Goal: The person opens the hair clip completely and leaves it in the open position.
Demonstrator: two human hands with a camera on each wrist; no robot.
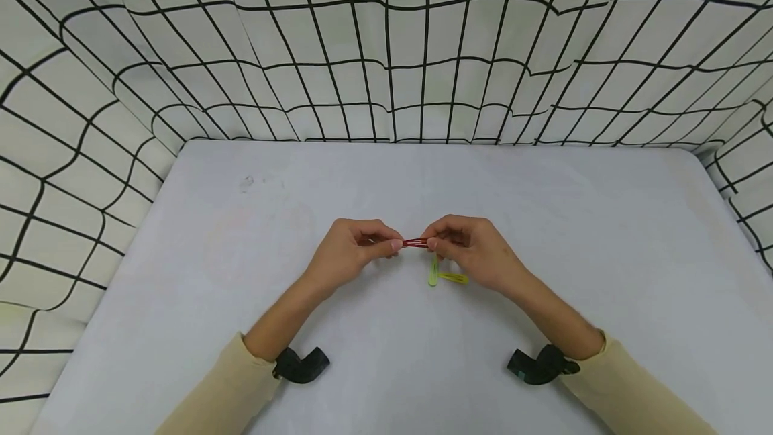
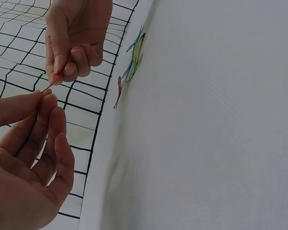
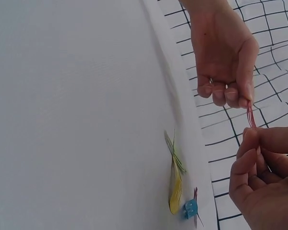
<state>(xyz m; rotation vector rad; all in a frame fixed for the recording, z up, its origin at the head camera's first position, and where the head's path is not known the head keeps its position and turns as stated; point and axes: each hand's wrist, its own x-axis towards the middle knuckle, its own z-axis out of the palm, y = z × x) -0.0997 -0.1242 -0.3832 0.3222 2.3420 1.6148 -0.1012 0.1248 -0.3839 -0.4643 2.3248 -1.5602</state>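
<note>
Between my two hands, a red snap hair clip [image 1: 415, 243] is held up over the white table. My left hand [image 1: 347, 254] pinches one end of it between thumb and fingertips. The other end is pinched by my right hand [image 1: 483, 254], thumb against forefinger. Just below the right hand lie a light green hair clip [image 1: 433, 272] and a yellow hair clip [image 1: 454, 278], close together. The right wrist view also shows a blue clip-like piece [image 3: 191, 209] beside them, and the left wrist view a dark red clip [image 2: 118, 91]; the right hand hides both in the head view.
The white table [image 1: 386, 354] spreads around the hands. A black-and-white grid cloth [image 1: 386, 39] rises behind the far edge and along both sides. Dark wrist cameras [image 1: 302, 365] sit at both cuffs. A faint grey mark [image 1: 247, 183] shows on the table's far left.
</note>
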